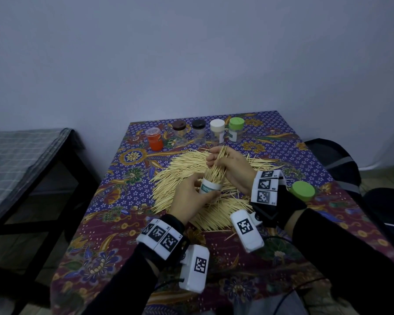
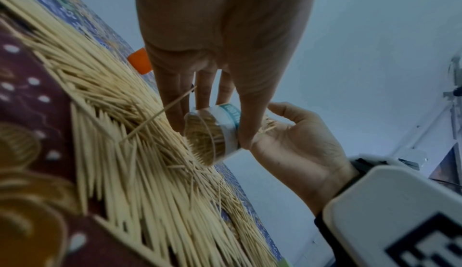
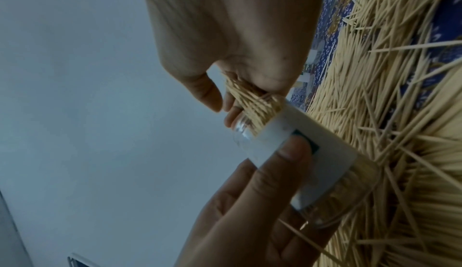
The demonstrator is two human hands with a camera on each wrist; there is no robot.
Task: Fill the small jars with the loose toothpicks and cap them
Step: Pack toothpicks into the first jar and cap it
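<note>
A clear jar with a white label (image 1: 210, 189) is tilted above the toothpick pile (image 1: 191, 167) at the table's middle. My left hand (image 1: 190, 196) grips it round the body, thumb on the label (image 3: 287, 156). My right hand (image 1: 234, 169) pinches a thick bundle of toothpicks (image 1: 216, 165) whose lower ends sit in the jar's mouth. In the left wrist view the jar (image 2: 215, 133) shows toothpicks packed against its clear bottom. The right wrist view shows the bundle (image 3: 252, 103) entering the jar's rim. A loose green cap (image 1: 303, 190) lies on the cloth to the right.
Along the back of the table stand an orange jar (image 1: 155, 138), then a brown-lidded (image 1: 179, 130), a black-lidded (image 1: 198, 130), a white-lidded (image 1: 217, 131) and a green-lidded jar (image 1: 236, 129). A bench (image 1: 21, 160) stands left, dark bags (image 1: 341, 160) right.
</note>
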